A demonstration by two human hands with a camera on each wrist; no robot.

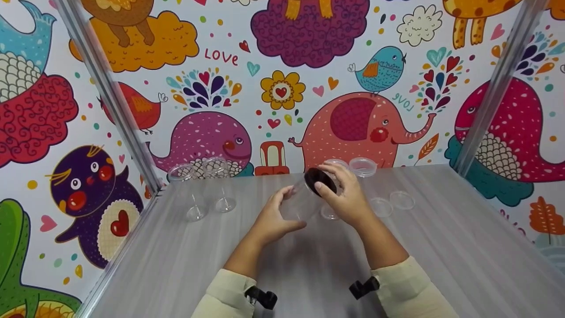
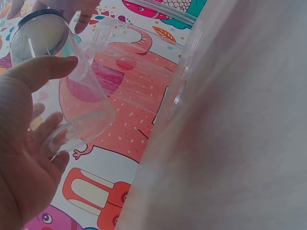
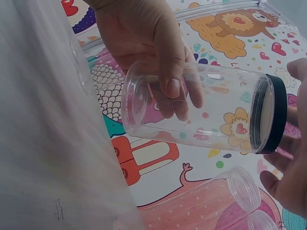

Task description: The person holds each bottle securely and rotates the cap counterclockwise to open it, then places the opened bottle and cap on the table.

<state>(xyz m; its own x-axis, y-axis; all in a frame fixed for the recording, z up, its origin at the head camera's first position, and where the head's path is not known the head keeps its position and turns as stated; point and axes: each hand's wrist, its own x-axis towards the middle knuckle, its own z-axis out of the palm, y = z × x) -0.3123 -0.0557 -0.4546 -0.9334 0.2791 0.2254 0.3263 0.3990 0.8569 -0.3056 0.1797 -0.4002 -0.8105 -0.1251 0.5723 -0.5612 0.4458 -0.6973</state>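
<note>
A clear plastic jar point(image 3: 192, 110) is held tilted above the table, its black lid point(image 1: 321, 182) on the mouth at the upper right in the head view. My left hand point(image 1: 273, 217) grips the jar's body, thumb on one side and fingers on the other. My right hand point(image 1: 348, 194) grips the lid's edge between thumb and fingers. In the right wrist view the lid sits squarely on the rim, and the jar looks empty. Right behind the hands stands another clear jar point(image 1: 329, 213), partly hidden by them.
Two uncapped clear jars point(image 1: 189, 194) point(image 1: 218, 183) stand at the back left of the grey table point(image 1: 176, 265). Behind my right hand is another clear jar point(image 1: 364, 168), with a clear round disc point(image 1: 402, 200) lying beside it. Patterned walls and metal posts point(image 1: 494, 88) border the table.
</note>
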